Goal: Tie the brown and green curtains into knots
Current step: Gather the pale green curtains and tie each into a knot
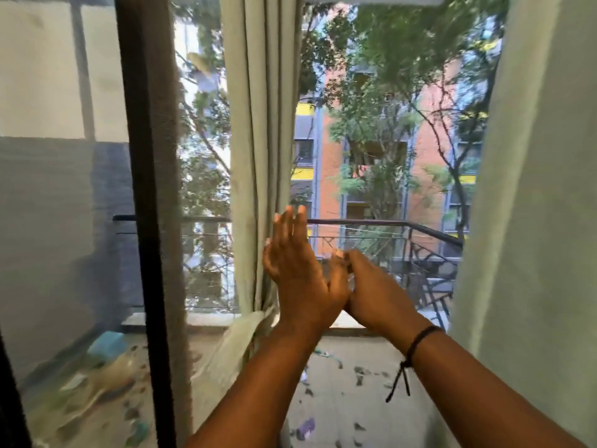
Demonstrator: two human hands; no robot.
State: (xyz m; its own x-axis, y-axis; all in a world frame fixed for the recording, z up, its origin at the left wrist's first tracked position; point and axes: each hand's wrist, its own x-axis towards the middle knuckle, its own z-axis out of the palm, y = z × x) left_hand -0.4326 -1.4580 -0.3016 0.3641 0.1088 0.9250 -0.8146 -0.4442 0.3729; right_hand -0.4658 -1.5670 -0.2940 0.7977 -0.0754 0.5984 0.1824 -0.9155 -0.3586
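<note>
**Hands meet in front of the green curtain, no knot begun**

While both arms reach toward the window, neither hand holds any cloth. The left hand [292,257] is raised with fingers straight and spread, just beside the hanging green curtain [261,130] — whether it brushes the folds I cannot tell. The right hand [365,282], a black cord bracelet [416,347] at its wrist, has its fingers curled against the left palm and appears to grip nothing. A second pale green panel [529,189] hangs at the right edge, and a dark brown sheer curtain [168,195] lies along the dark window frame [142,189] at left.

I judge this the very start of 1 knot: the cloth is not yet gathered. Next, both hands would need to bunch the nearest green panel into a rope — low enough to leave a tail, high enough to loop through. The balcony railing [371,223] shows beyond.
</note>
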